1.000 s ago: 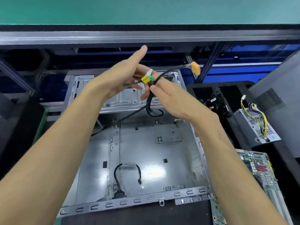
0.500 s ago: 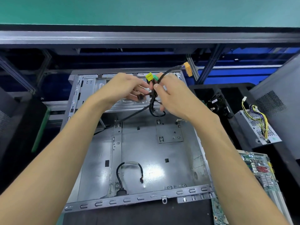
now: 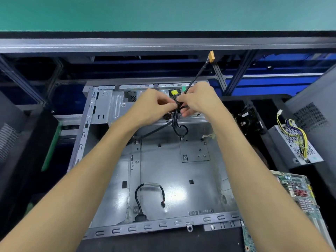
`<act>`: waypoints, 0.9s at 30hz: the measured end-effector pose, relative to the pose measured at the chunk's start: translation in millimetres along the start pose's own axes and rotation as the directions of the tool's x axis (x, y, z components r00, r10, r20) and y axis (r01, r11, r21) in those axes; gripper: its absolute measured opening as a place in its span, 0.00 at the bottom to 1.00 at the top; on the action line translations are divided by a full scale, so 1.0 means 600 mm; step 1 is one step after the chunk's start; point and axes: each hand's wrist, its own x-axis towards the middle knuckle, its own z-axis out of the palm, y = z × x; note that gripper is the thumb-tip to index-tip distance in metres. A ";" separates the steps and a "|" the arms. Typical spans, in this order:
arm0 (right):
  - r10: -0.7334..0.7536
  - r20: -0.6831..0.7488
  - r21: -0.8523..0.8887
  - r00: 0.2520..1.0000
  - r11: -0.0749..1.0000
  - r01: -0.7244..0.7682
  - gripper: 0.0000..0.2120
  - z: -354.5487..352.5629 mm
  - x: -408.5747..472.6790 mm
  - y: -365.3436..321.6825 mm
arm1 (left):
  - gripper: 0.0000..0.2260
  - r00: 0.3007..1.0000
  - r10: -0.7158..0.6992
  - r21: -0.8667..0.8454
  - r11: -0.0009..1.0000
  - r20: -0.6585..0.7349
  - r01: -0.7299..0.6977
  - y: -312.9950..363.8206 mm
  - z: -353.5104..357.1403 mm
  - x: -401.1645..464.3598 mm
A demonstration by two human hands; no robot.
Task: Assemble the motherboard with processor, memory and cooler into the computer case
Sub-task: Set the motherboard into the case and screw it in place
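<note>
At the left, the open computer case [image 3: 163,179] is laid flat on the desk [image 3: 163,242], its bare metal floor turned upward, presumably so that a board can be lowered in. Above its far wall, the left hand [image 3: 154,104] is seen with fingers curled in a grip on the black cable bundle [image 3: 175,117], pinched where the strands meet. Just beside it, the right hand [image 3: 196,99] is closed on the same bundle, from which a yellow connector [image 3: 174,92] and an orange connector [image 3: 211,56] stick up. The wires are judged to be gathered clear of the floor. A short black lead [image 3: 138,197] is left looped near the front rail. At the far right, the green motherboard [image 3: 298,195] is lying outside the case, not yet fitted; whether processor, memory or cooler are mounted cannot be told.
</note>
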 end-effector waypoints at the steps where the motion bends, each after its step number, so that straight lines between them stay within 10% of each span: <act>1: 0.012 0.000 0.003 1.000 1.000 -0.012 0.07 0.000 0.002 -0.001 | 0.05 1.000 -0.013 -0.019 1.000 -0.020 0.013 0.001 0.006 0.002; 16: 0.076 -0.042 -0.186 0.996 0.979 -0.082 0.07 0.027 0.046 0.008 | 0.19 0.945 -0.321 0.117 0.938 -0.068 0.327 0.009 0.018 0.046; 27: 0.086 0.136 -0.154 0.987 0.986 -0.065 0.11 0.011 0.029 -0.010 | 0.20 0.950 -0.299 0.092 0.947 -0.090 0.306 0.002 0.024 0.038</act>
